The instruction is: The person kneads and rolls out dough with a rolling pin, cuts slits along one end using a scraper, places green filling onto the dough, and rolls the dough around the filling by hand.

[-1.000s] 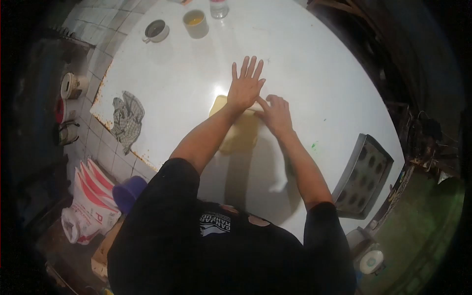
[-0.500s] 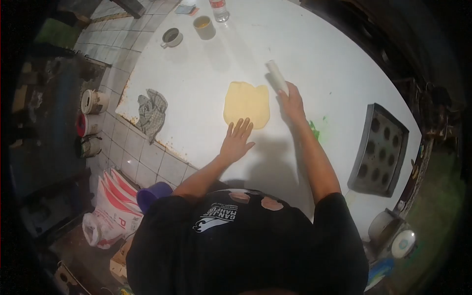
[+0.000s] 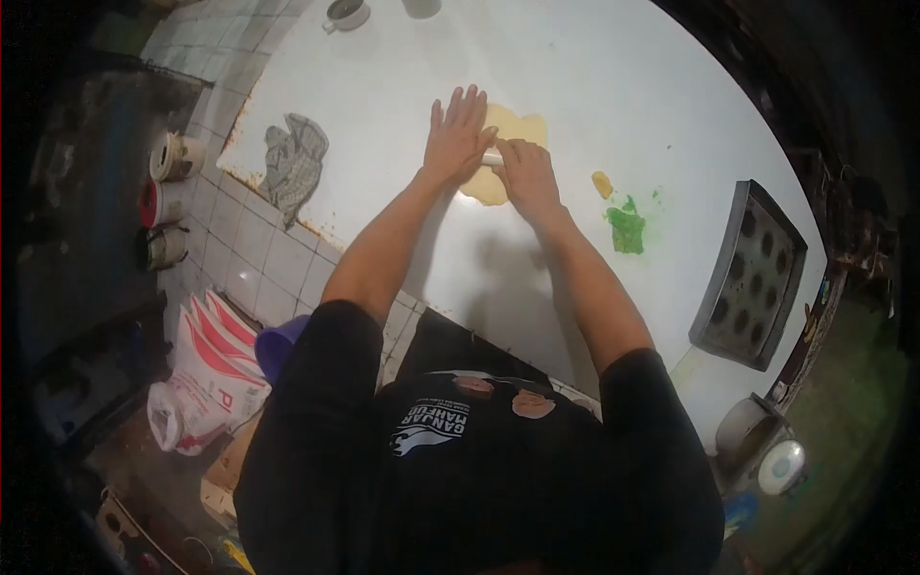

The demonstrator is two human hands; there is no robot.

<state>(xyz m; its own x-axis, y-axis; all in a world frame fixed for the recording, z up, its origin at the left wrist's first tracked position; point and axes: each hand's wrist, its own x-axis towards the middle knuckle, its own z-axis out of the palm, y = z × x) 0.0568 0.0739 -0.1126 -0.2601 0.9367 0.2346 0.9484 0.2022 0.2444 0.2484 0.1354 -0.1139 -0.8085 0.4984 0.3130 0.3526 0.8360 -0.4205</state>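
A flattened piece of pale yellow dough lies on the white table. Across it rests a white rolling pin, of which only a short middle stretch shows between my hands. My left hand presses palm down over the pin's left part, its fingers stretched out past the dough's left edge. With bent fingers my right hand closes over the pin's right part. Both hands hide the pin's ends and some of the dough.
To the right are a small yellow lump, a green smeared patch and a dark baking tray with round marks. A checkered cloth lies at the left edge. Cups stand at the far side; a pot sits lower right.
My right hand has brought the rolling pin left onto the dough. My left hand has moved from the dough's near edge onto the pin. The view has tilted nearer, uncovering the yellow lump.
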